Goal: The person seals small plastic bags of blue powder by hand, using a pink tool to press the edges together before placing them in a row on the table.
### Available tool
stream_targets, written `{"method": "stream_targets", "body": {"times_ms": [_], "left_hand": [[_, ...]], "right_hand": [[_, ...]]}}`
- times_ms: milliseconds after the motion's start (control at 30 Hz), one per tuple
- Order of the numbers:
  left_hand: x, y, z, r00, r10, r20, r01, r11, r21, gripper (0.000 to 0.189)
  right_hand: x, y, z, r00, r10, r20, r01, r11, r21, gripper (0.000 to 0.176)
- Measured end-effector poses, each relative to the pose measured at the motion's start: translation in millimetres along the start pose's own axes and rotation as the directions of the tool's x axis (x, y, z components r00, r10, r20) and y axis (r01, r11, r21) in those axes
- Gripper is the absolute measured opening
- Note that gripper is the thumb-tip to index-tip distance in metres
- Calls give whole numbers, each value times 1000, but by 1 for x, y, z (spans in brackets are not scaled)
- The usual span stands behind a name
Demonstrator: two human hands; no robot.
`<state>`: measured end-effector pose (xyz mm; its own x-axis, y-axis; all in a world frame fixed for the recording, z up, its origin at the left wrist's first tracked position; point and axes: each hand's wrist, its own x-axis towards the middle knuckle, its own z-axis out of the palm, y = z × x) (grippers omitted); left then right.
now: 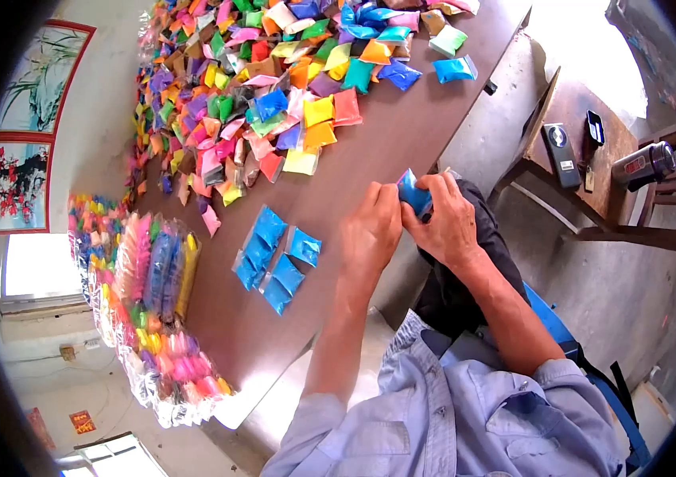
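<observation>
Between my two hands, just past the table edge and above my lap, is a small blue packet (pixel 413 193) in clear plastic. My left hand (pixel 371 225) is closed, its fingertips pinching the packet's left side. My right hand (pixel 447 221) grips the other side, thumb and fingers curled over it. Part of the packet is hidden by the fingers. To the left, on the brown table (pixel 338 179), lie several similar blue packets (pixel 262 242) in a small group, some side by side and touching.
A large heap of multicoloured packets (pixel 274 95) covers the table's far part. Clear bags of bundled packets (pixel 163 270) line its left side. One blue packet (pixel 456 70) lies near the far right edge. A wooden stool (pixel 549 163) at right holds a phone (pixel 562 155) and a flask (pixel 646 163).
</observation>
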<state>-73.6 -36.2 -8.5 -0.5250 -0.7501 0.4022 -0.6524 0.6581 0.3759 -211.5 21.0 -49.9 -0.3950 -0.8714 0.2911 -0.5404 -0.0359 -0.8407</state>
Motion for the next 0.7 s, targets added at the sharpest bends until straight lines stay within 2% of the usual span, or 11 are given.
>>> {"method": "stream_targets", "body": {"times_ms": [100,167,200,267,367,500,567,633,700], "left_hand": [[7,-4,0,1000,-7,26,6,999,37,5],[0,6,-6,995,-50,-89,39,992,-119,8],[-2,8,-7,995,-52,-82,42,992,-122,8],[-8,8,-11,998,-34,54,36,999,-36,6],[-4,0,0,998,-58,-3,58,997,-55,4],[0,-11,7,995,-101,23,101,995,-14,4],[-5,-10,9,989,-138,-60,123,970,-210,4],[-6,-9,12,986,-142,-87,123,972,-200,5],[-9,-8,11,981,-157,-115,134,973,-186,5]], "right_hand": [[1,0,-2,999,-36,-14,36,999,0,38],[-2,2,-1,1000,-4,-19,5,1000,2,38],[-2,2,0,1000,11,-12,-11,1000,8,38],[-4,2,1,1000,16,-27,-16,1000,0,38],[1,-4,-1,999,25,-39,-25,1000,4,38],[1,-5,-5,1000,2,-14,-2,1000,2,38],[1,-4,-5,998,-3,-58,5,999,42,36],[7,-3,-8,995,-12,-102,20,997,80,34],[10,-3,-14,972,226,63,-234,954,189,31]]}}
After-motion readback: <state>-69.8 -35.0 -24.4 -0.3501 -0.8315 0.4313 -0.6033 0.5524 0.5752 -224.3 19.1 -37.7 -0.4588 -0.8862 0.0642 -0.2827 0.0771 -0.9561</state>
